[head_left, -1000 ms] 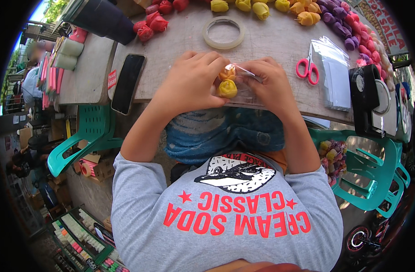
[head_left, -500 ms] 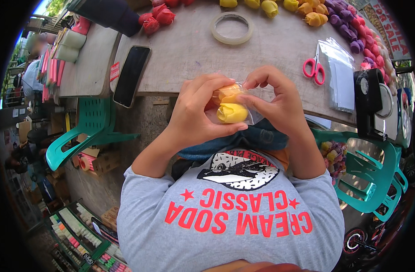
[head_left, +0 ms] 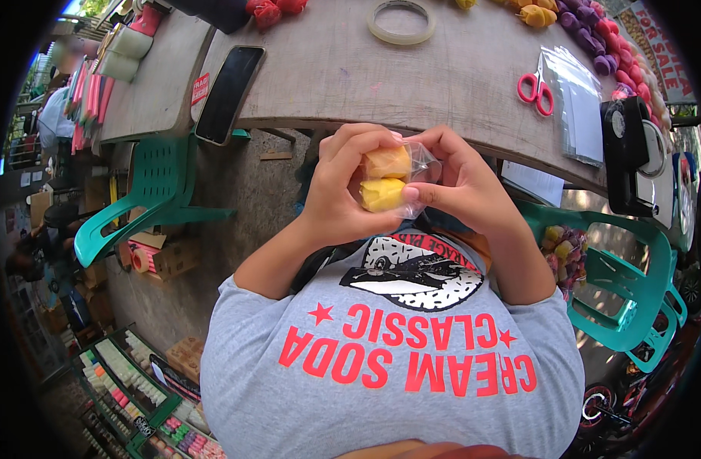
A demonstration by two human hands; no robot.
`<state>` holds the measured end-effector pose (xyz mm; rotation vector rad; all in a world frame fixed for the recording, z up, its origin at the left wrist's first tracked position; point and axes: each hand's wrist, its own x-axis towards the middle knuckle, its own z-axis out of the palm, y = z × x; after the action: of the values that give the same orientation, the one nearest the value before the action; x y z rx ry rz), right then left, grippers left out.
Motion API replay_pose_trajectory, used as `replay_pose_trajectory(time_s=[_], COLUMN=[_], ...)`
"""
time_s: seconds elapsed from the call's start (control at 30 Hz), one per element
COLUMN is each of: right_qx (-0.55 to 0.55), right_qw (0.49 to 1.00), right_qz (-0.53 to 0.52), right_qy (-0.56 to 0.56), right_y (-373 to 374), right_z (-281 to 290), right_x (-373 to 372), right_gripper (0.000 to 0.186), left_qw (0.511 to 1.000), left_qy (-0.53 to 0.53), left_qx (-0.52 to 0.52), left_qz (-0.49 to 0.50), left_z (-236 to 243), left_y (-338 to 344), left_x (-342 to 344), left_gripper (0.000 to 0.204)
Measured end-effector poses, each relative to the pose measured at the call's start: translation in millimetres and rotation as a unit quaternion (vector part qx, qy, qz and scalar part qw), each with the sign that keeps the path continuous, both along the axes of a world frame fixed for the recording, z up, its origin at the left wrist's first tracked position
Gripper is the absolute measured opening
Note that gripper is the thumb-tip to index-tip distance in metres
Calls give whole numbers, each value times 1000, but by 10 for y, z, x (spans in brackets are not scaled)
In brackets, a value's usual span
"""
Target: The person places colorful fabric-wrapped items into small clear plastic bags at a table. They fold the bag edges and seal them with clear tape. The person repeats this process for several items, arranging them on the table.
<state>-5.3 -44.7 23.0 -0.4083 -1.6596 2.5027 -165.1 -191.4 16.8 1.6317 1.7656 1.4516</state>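
Just off the table's near edge, my left hand (head_left: 336, 182) curls round a clear plastic bag (head_left: 426, 165) from the left. Two rose-shaped candles lie inside it, an orange-yellow candle (head_left: 387, 161) above a bright yellow candle (head_left: 381, 196). From the other side my right hand (head_left: 473, 183) grips the bag, its thumb against the plastic beside the yellow candle and its index finger at the bag's upper edge. The left fingertips pass behind the bag and are partly hidden.
On the table (head_left: 350, 84) are a phone (head_left: 229, 96), a tape roll (head_left: 401, 21), pink-handled scissors (head_left: 535, 93), a pack of clear bags (head_left: 580, 115) and a black tape dispenser (head_left: 629, 153). Several coloured rose candles (head_left: 587, 34) line the far right. Green chairs (head_left: 618, 283) stand at both sides.
My hands and the bag have drawn back from the table edge toward me. The right thumb has come down beside the yellow candle, and the bag's right side now bulges out.
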Motion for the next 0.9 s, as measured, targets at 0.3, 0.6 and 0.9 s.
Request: replay_pose_trajectory(time_s=[0.3, 0.6, 0.9], right_qx=[260, 389, 503], right_qw=[960, 914, 855], right_qz=[-98, -85, -60], right_qy=[34, 80, 109], right_y=[-230, -211, -66], right_z=[-246, -212, -16], right_x=[43, 50, 101], right_gripper=[76, 23, 29], left_qw=[949, 954, 965], left_qy=[-298, -292, -252], left_qx=[-97, -56, -44], left_qz=[-14, -44, -54], left_z=[-423, -527, -556], left_y=[-137, -198, -231], left_x=[69, 25, -42], left_gripper=[65, 53, 49])
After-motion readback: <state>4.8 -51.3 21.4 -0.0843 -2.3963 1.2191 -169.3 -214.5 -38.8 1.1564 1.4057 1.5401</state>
